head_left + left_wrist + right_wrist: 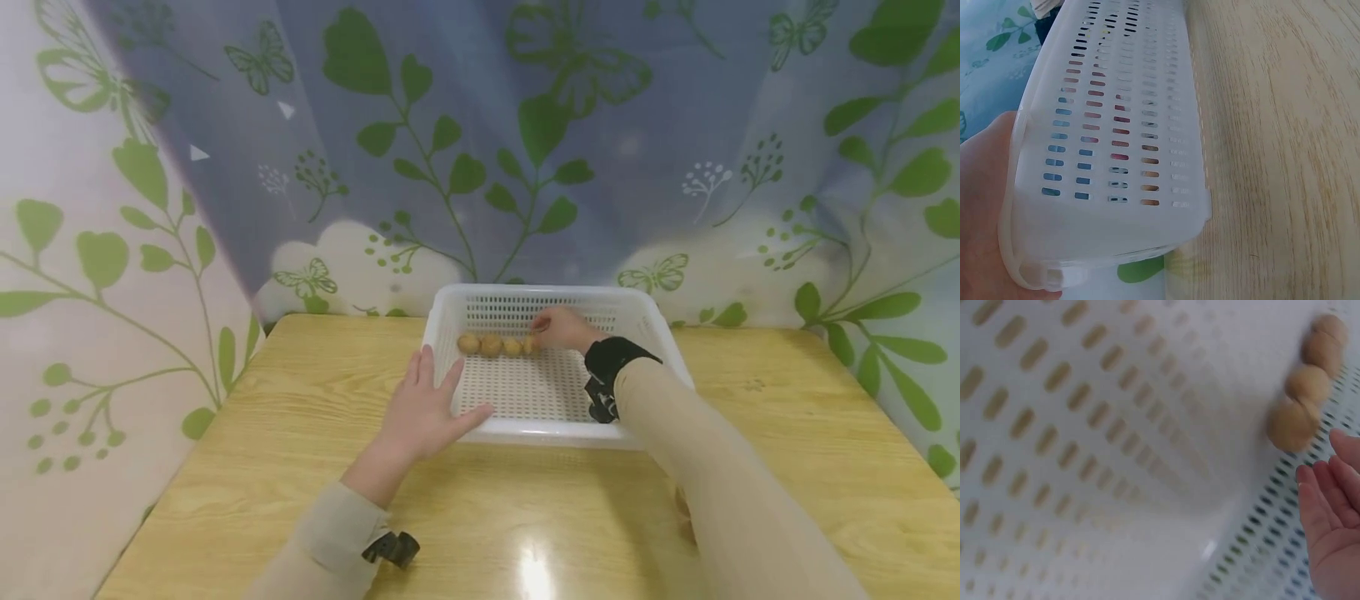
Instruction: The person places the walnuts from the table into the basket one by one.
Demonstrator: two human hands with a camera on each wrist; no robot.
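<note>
A row of several walnuts (491, 345) lies across the floor of a white plastic basket (525, 429), along its far side. My right hand (558, 327) reaches into the basket at the right end of that row. In the right wrist view, its fingers (1313, 509) are spread a little apart from the nearest walnut (1291, 428), with nothing between them. My left hand (423, 417) is at the basket's front left corner, fingers extended and thumb out over the rim. The left wrist view shows that hand (982, 181) against the rim, outside the slotted wall (1110, 231).
The basket stands on a wooden table (315, 400) near its back edge. Beside my right sleeve (720, 467), a brown thing (684, 515) on the table is mostly hidden by the forearm. A leaf-patterned curtain (480, 167) hangs behind the table.
</note>
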